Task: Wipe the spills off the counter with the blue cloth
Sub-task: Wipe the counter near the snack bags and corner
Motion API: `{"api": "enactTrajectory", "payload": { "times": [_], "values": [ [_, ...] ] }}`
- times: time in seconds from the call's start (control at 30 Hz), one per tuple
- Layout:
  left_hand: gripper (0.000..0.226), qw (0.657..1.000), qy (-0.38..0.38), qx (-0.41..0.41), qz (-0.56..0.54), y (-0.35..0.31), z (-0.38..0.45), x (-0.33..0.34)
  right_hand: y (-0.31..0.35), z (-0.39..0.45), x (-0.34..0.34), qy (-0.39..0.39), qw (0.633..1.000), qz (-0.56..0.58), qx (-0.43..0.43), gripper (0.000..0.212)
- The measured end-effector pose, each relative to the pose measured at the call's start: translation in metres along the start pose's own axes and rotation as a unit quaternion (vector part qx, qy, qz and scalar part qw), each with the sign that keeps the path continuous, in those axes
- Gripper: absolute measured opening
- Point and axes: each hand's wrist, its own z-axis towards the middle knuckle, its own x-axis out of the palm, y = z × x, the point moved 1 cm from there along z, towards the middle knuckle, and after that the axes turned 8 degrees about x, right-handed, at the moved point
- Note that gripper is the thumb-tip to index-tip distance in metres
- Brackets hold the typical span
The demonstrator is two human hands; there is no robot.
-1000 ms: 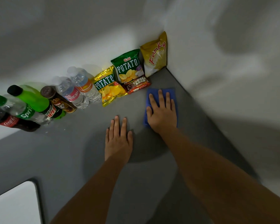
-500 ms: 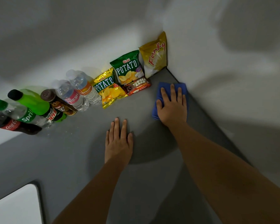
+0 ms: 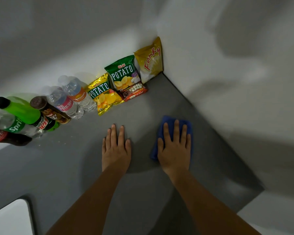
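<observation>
On the grey counter (image 3: 78, 167), close to the corner where two white walls are meeting, the person's right hand (image 3: 175, 148) is lying flat on the blue cloth (image 3: 166, 120), fingers straight and spread, palm pressing it down rather than clutching it. Most of the cloth is being hidden under that hand; only its far edge and a strip down its left side are showing. It is sitting near the right-hand wall, apart from the snack packets. The left hand (image 3: 116, 150) is resting palm-down on the bare counter just beside it, fingers straight and together, holding nothing; its thumb is tucked out of sight.

Along the back wall a yellow Funky bag (image 3: 149, 61) is leaning in the corner, with a green Potato bag (image 3: 123, 72) next to it and a small Fudgee Barr pack (image 3: 134, 92) lying at that bag's foot. A yellow Potato bag (image 3: 103, 94) is lying beside them. Further left, two water bottles (image 3: 71, 97), a brown-capped bottle (image 3: 47, 110), a Mountain Dew bottle (image 3: 24, 111), a Sprite bottle (image 3: 12, 123) and a Coca-Cola bottle (image 3: 5, 136) are appearing to tilt because of the lens, the last two being cut off by the frame's edge. A few tiny droplets (image 3: 61, 142) are glinting in front of the bottles, hard to make out. A white rounded corner (image 3: 8, 217) is showing bottom left; what it is I cannot tell.
</observation>
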Motion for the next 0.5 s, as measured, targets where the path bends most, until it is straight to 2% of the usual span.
{"api": "enactTrajectory", "payload": {
  "times": [0.27, 0.5],
  "values": [
    [0.061, 1.000, 0.006, 0.004, -0.006, -0.001, -0.001, -0.004, 0.019, 0.030, -0.002, 0.008, 0.996, 0.007, -0.087, 0.062],
    [0.058, 0.999, 0.007, 0.012, -0.051, -0.006, -0.002, -0.021, 0.000, 0.046, -0.012, 0.030, 0.997, 0.007, -0.069, 0.062]
  ]
}}
